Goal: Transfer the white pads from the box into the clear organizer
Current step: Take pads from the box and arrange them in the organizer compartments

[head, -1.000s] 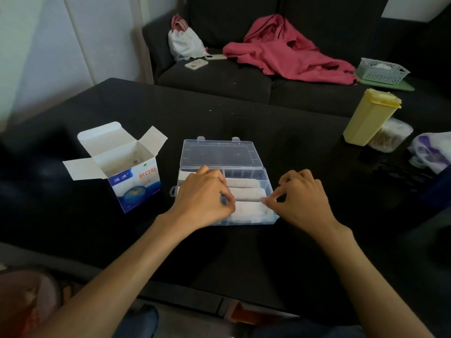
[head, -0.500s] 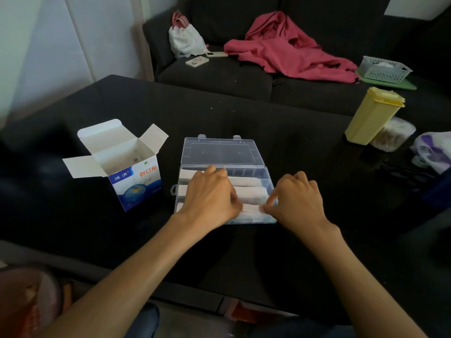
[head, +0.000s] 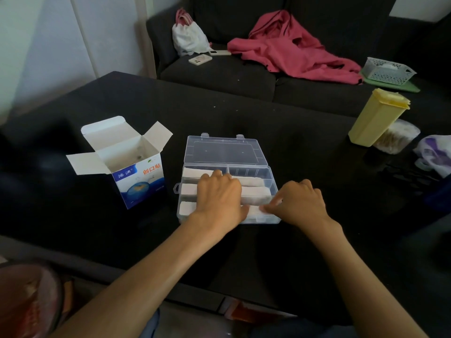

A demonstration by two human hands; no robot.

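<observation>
Three rows of white pads point(head: 255, 192) lie in the clear organizer point(head: 272, 178), long axes running left to right across the table point(head: 244, 118). One lid point(head: 223, 150) lies flat open behind it. One box point(head: 139, 180) stands just left, flaps up. The left hand point(head: 219, 196) rests palm down over the rows, fingers slightly bent, touching the pads. The right hand point(head: 301, 202), fingers curled, pinches the right end of the nearest row at the organizer's front right corner.

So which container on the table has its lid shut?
The yellow container at the far right; the clear organizer and cardboard box are both open.
</observation>
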